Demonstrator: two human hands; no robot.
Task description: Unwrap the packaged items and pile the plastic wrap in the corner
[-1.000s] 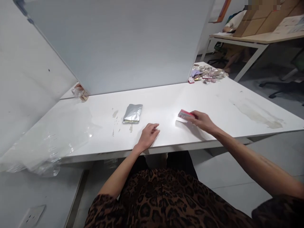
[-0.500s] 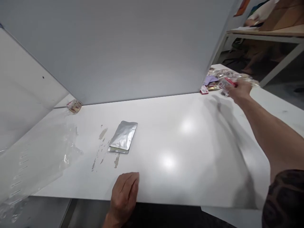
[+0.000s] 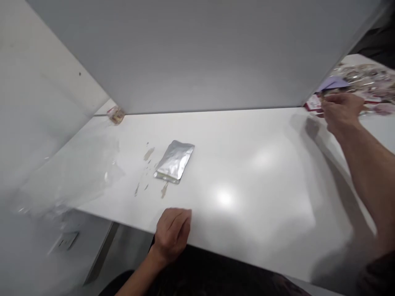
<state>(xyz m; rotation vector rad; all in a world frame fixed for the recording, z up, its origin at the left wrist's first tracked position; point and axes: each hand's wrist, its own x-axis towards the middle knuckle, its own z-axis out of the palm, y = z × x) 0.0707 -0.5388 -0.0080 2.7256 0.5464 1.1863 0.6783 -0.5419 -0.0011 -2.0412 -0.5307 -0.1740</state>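
My left hand (image 3: 173, 232) rests at the front edge of the white table (image 3: 234, 164), fingers curled together with nothing visible in them. Beyond it lie silver foil pouches (image 3: 175, 160), one overlapping another. My right hand (image 3: 342, 107) reaches to the far right, beside the partition's end. Its fingers are pinched together at a small red-and-white packet (image 3: 314, 102); what sits between the fingertips is hidden. Around that hand are a purple packet (image 3: 335, 83) and a heap of clear-wrapped items (image 3: 370, 80).
A tall grey partition (image 3: 197, 57) stands along the table's back. Clear plastic sheeting (image 3: 80, 172) spreads over the left side. A small wrapped packet (image 3: 116, 115) sits in the back left corner. Greyish marks (image 3: 149, 154) spot the tabletop near the pouches.
The view has shifted, so the table appears turned. My right hand no longer shows the red-and-white packet it held and is now at the one by the partition. My left hand stays by the edge.
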